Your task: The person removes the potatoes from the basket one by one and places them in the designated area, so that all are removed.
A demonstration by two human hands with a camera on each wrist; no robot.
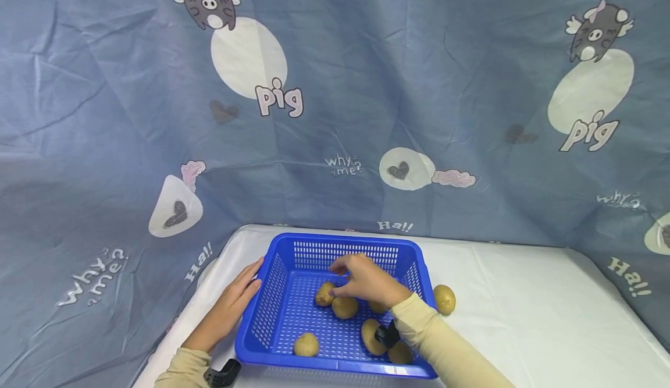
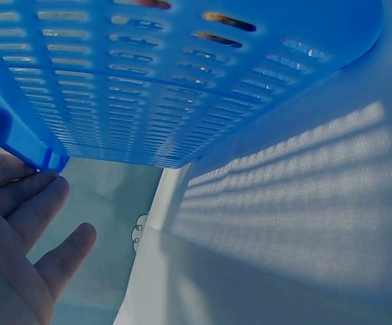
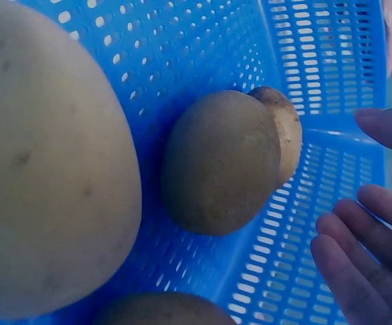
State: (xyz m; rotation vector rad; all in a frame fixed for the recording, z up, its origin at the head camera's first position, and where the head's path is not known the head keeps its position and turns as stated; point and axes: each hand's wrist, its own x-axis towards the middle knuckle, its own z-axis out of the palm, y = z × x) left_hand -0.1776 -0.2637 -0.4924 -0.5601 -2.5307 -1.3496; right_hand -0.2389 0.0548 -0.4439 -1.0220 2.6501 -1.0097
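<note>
Head overview; wrist close-ups sharing basket [image 1: 342, 254]

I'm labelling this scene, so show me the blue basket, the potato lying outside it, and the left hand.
blue basket [image 1: 342, 240]: head view, far rim.
potato outside the basket [image 1: 444, 299]: head view, middle of its top, on the white table.
left hand [image 1: 233, 303]: head view, back of the hand, beside the basket's left wall.

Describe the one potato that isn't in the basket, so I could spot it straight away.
Find the blue basket on the white table. Just outside its right wall, near the far corner, a lone potato sits on the tabletop. Every other potato lies inside the basket, where the right hand reaches.
</note>
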